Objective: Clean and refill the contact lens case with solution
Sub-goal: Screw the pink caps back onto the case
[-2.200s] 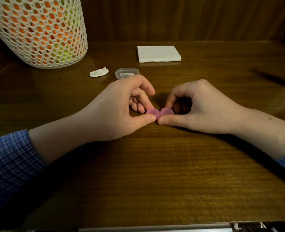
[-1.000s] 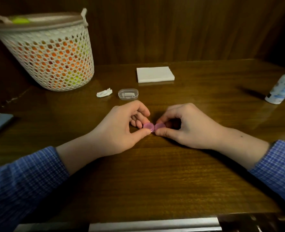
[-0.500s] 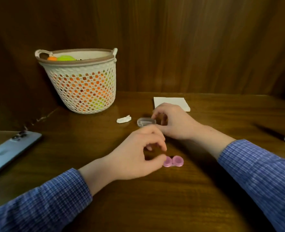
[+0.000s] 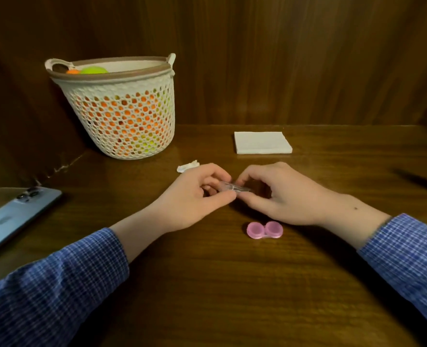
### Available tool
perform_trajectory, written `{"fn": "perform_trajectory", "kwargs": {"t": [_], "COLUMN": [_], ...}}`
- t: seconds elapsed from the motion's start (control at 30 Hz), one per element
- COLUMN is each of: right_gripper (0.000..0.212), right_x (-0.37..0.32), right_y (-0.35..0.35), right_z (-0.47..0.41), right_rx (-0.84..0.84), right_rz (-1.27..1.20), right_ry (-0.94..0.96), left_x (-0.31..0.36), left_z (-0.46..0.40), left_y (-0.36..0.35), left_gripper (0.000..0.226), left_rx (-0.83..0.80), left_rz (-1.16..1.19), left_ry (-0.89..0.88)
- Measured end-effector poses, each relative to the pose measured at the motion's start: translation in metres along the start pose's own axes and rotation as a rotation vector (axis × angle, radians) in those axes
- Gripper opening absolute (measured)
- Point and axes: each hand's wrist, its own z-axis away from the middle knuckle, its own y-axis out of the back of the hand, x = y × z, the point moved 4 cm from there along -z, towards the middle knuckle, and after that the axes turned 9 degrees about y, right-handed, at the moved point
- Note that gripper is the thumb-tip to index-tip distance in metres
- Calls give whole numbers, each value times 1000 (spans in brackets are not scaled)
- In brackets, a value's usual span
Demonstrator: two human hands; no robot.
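On the table, centre: both hands meet over one small clear box.
Left hand (image 4: 195, 196): fingers curled, thumb and forefinger pinching the left end of the clear box; blue checked sleeve (image 4: 52, 291) runs to the near left corner.
Right hand (image 4: 282, 194): fingers curled, thumb and fingertips pinching the right end of the same box; blue checked sleeve (image 4: 408, 256) runs to the near right edge.
Clear box (image 4: 233, 188): small, transparent, flat; held between the two hands just above the table; contents too small to tell.
Lens case (image 4: 265, 229): pink, two round wells joined side by side; lies on the table just near of the right hand, apart from both hands; whether its caps are on cannot be told.
Scrap (image 4: 187, 166): small crumpled white piece, on the table just far-left of the left hand.
Tissue (image 4: 262, 146): white folded square, flat on the table, far of the hands, near the back wall.
Basket (image 4: 122, 116): cream, perforated, with handles and a brown rim; stands far left against the wall; orange and green items show through its holes and above the rim.
Phone (image 4: 14, 216): pale blue, back up with camera lenses showing; lies at the left edge, well apart from the hands.
Table (image 4: 220, 296): dark brown wood, grain running left to right.
Wall (image 4: 282, 58): dark wood panel, behind the table.
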Motion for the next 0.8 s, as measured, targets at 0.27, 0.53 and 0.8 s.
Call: {"fn": "perform_trajectory", "kwargs": {"t": [0.27, 0.53, 0.8], "right_gripper": [26, 26, 20], "right_x": [-13, -18, 6], "right_y": [-4, -2, 2], "right_z": [-1, 0, 9], "right_rx": [73, 129, 266], "right_rz": [156, 206, -149], "right_ry": [67, 112, -33], "left_x": [2, 6, 0], "left_z": [-2, -1, -4], "left_y": [0, 0, 4], "left_gripper": [15, 17, 46], "left_rx": [20, 40, -54], "left_rz": [53, 66, 51], "left_ry": [0, -32, 25]}}
